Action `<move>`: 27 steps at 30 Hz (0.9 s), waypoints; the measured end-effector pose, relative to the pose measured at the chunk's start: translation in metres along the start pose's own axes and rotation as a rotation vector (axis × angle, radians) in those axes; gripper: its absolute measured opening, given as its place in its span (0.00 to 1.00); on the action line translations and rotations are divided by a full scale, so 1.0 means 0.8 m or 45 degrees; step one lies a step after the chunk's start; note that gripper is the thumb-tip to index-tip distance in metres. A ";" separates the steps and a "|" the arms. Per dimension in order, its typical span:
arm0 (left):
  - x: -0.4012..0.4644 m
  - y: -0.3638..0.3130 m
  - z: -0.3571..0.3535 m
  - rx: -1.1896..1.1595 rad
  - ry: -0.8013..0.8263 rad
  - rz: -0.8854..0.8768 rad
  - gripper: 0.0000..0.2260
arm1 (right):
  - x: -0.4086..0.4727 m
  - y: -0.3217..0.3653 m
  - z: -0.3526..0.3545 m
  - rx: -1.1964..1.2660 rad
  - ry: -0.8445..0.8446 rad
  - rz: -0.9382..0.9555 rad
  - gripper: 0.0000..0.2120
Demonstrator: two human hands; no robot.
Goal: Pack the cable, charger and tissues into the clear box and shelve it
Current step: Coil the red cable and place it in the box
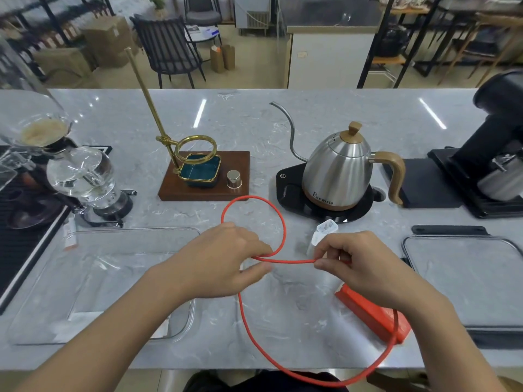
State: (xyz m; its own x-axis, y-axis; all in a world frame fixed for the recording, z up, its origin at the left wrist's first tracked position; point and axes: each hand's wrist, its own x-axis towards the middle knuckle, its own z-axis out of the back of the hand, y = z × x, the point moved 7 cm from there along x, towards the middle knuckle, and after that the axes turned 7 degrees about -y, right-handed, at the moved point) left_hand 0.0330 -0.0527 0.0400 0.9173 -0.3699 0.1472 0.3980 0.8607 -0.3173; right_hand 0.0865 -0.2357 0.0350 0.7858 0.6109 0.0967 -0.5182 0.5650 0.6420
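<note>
Your path left to the clear box [119,281] is open: bare counter [297,301] between it and your hands, top uncovered. Cable [254,335] loops across the centre and hangs over the front edge, so it'll snag a low sweep. Kettle [338,171] and wooden stand [203,176] block the back. Red tissue pack [368,312] and lid [467,281] crowd the right.
</note>
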 end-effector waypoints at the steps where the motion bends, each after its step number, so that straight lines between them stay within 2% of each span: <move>1: 0.002 0.002 0.006 0.006 -0.046 -0.024 0.23 | 0.000 -0.002 0.002 0.009 -0.009 -0.007 0.05; 7: 0.000 0.033 0.045 -0.100 -0.372 -0.049 0.20 | -0.008 -0.025 0.037 0.001 -0.155 -0.086 0.07; 13: -0.008 0.075 0.070 -0.452 -0.547 0.214 0.26 | -0.020 -0.044 0.067 -0.023 -0.227 -0.167 0.06; 18: -0.014 0.100 0.072 -0.734 -0.614 0.422 0.25 | -0.033 -0.052 0.074 -0.048 -0.194 -0.210 0.07; 21: -0.018 0.118 0.069 -0.958 -0.641 0.615 0.25 | -0.036 -0.064 0.083 -0.054 -0.290 -0.280 0.09; 24: -0.021 0.134 0.055 -1.327 -0.601 0.793 0.27 | -0.037 -0.077 0.091 -0.104 -0.385 -0.379 0.11; 27: -0.027 0.143 0.033 -1.500 -0.541 1.033 0.27 | -0.037 -0.084 0.091 -0.141 -0.419 -0.453 0.12</move>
State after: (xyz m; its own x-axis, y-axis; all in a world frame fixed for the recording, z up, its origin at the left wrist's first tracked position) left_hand 0.0580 0.0629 0.0255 0.8981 0.3642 -0.2467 -0.2380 -0.0693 -0.9688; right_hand 0.1226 -0.3325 0.0443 0.9761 0.1719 0.1329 -0.2173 0.7733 0.5957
